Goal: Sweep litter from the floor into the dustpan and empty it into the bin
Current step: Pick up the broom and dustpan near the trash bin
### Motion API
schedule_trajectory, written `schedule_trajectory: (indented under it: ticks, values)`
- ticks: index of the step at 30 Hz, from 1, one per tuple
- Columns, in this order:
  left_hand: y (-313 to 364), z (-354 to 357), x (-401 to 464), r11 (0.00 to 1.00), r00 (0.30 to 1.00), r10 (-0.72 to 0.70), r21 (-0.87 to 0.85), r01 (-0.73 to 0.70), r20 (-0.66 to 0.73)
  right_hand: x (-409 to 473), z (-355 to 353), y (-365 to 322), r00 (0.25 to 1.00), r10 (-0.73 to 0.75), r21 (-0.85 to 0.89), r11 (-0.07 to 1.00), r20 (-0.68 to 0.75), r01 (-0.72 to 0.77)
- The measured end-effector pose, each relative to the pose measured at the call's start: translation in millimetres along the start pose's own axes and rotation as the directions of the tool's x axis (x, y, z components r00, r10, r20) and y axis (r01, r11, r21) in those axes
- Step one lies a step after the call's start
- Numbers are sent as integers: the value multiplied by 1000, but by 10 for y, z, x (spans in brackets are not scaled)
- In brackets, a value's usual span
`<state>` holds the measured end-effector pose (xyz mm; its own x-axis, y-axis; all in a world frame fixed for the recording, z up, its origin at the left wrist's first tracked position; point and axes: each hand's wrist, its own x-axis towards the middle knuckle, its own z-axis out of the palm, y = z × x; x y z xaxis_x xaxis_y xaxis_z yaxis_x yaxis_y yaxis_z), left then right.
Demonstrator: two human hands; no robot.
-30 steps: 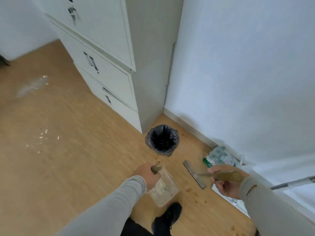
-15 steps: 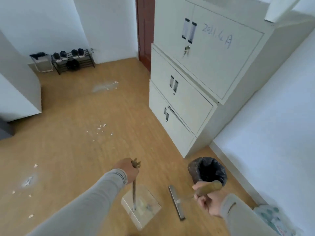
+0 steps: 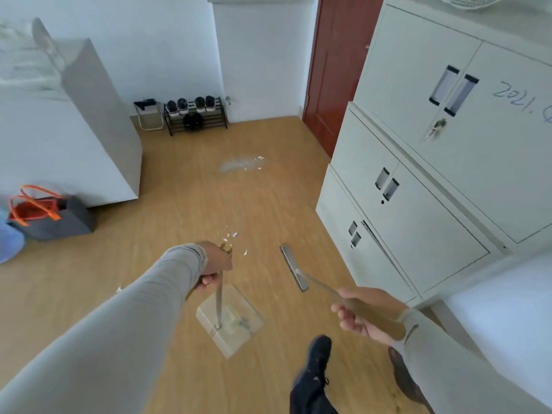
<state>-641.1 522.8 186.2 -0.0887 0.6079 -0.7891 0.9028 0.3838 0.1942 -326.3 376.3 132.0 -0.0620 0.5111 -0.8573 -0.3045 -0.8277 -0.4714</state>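
My left hand [image 3: 213, 268] grips the upright metal handle of a clear dustpan [image 3: 236, 333], which hangs low over the wooden floor with a little debris in it. My right hand [image 3: 363, 316] holds the wooden grip of a broom whose narrow grey head [image 3: 294, 267] rests near the floor ahead. White litter scraps [image 3: 234, 237] lie just beyond my left hand. A second patch of litter and dust [image 3: 242, 164] lies farther off, mid-room. The bin is out of view.
A tall grey filing cabinet [image 3: 418, 180] lines the right side. A red-brown door [image 3: 334, 70] stands behind it. A grey bag with orange handles [image 3: 50, 216] sits at left by a white unit [image 3: 89, 121]. A shoe rack [image 3: 195, 115] stands against the far wall.
The view has swung away from the black bin and toward the room. Both hands carried the dustpan and broom along, and the litter scraps now lie just ahead.
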Motion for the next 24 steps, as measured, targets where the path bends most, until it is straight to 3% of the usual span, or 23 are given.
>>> schedule_trajectory:
  ticks: [3,7,12,16,24]
  values:
    - [253,-251,491,997,979,34,-61,-47,-201,661,-6,-197,968,215,-393,885,-127,-248]
    - [534,-777,803,980,949,-60,-200,-3,-311,1432,200,-907,981,133,-687,700,-142,-195]
    - [577,-1473,1154,965,885,-103,-263,-22,-454,1820,420,-2038,978,169,-633,746,-121,-207]
    - [612,-1900,1552,972,849,-54,-221,-75,-526,2053,637,-2769,980,126,-607,771,-153,-194]
    - [766,-2948,2746,926,831,-26,-326,-188,-555,2787,1358,-4039,965,60,-573,794,-255,-201]
